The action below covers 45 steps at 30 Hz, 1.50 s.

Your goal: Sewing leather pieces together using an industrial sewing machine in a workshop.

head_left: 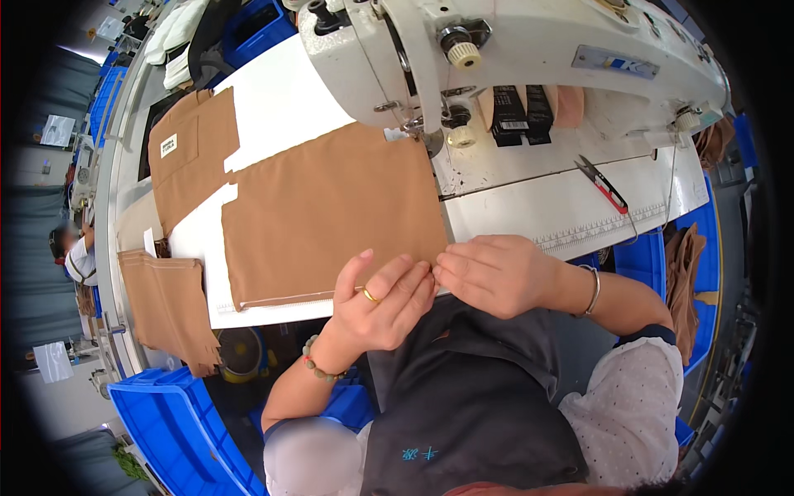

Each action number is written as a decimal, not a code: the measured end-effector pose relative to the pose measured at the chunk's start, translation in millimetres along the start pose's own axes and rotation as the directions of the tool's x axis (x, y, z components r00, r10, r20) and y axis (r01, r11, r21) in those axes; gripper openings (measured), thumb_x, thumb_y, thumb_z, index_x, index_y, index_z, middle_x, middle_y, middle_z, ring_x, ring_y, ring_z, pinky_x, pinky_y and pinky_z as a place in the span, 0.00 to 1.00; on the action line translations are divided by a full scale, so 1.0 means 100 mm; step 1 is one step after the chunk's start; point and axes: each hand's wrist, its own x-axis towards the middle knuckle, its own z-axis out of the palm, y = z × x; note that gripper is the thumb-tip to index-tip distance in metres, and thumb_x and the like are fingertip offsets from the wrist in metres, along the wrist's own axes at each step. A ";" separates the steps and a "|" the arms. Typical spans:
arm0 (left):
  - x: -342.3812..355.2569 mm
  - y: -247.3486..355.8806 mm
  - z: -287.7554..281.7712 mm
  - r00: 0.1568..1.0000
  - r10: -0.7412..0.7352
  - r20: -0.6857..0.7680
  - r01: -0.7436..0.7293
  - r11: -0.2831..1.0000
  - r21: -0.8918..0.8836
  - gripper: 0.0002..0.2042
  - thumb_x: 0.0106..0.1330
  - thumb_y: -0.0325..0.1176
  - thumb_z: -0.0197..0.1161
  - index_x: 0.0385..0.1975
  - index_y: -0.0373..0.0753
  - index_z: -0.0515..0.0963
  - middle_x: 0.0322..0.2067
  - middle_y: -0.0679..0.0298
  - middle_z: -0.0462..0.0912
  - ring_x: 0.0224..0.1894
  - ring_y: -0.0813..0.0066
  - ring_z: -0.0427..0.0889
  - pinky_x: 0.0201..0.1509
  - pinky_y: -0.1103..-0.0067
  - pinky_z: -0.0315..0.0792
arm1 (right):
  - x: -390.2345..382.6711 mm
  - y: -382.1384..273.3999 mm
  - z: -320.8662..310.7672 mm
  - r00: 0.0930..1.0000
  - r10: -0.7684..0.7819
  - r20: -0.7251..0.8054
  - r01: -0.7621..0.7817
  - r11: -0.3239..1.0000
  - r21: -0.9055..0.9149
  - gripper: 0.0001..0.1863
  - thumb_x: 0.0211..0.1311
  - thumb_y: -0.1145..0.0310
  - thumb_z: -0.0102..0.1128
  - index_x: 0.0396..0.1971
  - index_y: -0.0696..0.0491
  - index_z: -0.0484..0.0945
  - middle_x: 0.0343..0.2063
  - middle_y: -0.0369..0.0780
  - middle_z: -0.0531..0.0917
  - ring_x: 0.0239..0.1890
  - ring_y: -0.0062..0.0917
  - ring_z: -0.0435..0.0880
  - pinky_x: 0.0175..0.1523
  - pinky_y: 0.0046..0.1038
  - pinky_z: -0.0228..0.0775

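Observation:
A large piece of tan fabric (pixel 331 207) lies on the white sewing table under the head of a white sewing machine (pixel 364 58). At the fabric's lower right corner, my left hand (pixel 385 302) has its fingertips closed on the front edge, thumb raised. Right beside it, my right hand (pixel 488 273) pinches that same corner, fingers together. Red and black thread snips (pixel 610 188) rest on the table to the right of the fabric.
Pocketed tan pieces (pixel 207 140) lie at the back left, another piece (pixel 161 302) hangs over the left front edge. Blue bins (pixel 165 422) stand lower left and right. Dark packets (pixel 521 116) lie behind the snips. Another person (pixel 78 256) sits at the far left.

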 end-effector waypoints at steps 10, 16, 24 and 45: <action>0.02 -0.07 0.04 0.989 0.037 0.141 -0.007 0.978 -0.208 0.05 0.57 0.31 0.69 0.33 0.42 0.84 0.39 0.68 0.87 0.45 0.72 0.83 0.61 0.62 0.73 | -0.12 -0.06 0.02 0.984 -0.077 0.163 0.095 0.990 -0.104 0.07 0.47 0.69 0.64 0.25 0.57 0.80 0.28 0.37 0.81 0.27 0.21 0.77 0.25 0.21 0.66; 0.16 -0.23 0.13 0.901 -0.213 0.377 0.359 0.854 -0.377 0.18 0.56 0.31 0.74 0.46 0.37 0.81 0.46 0.61 0.84 0.51 0.61 0.82 0.63 0.63 0.72 | -0.13 -0.04 0.02 0.974 -0.101 0.203 0.116 0.991 -0.063 0.07 0.45 0.68 0.60 0.23 0.55 0.80 0.22 0.34 0.73 0.24 0.20 0.74 0.24 0.21 0.66; 0.18 -0.38 0.28 0.861 -0.238 0.450 0.366 0.904 -0.220 0.27 0.61 0.46 0.72 0.59 0.42 0.78 0.63 0.61 0.76 0.68 0.54 0.70 0.72 0.49 0.56 | -0.13 0.09 0.03 0.971 -0.134 0.197 0.154 0.984 -0.091 0.06 0.46 0.68 0.60 0.22 0.55 0.77 0.21 0.34 0.73 0.22 0.19 0.74 0.22 0.21 0.65; 0.51 -1.03 0.66 0.901 -0.214 0.378 0.337 0.893 -0.297 0.23 0.57 0.39 0.74 0.51 0.34 0.81 0.48 0.53 0.82 0.52 0.52 0.78 0.59 0.61 0.68 | 0.05 0.77 0.33 0.986 0.007 0.166 -0.008 1.000 0.007 0.07 0.52 0.71 0.62 0.21 0.56 0.74 0.17 0.37 0.70 0.14 0.26 0.75 0.18 0.30 0.70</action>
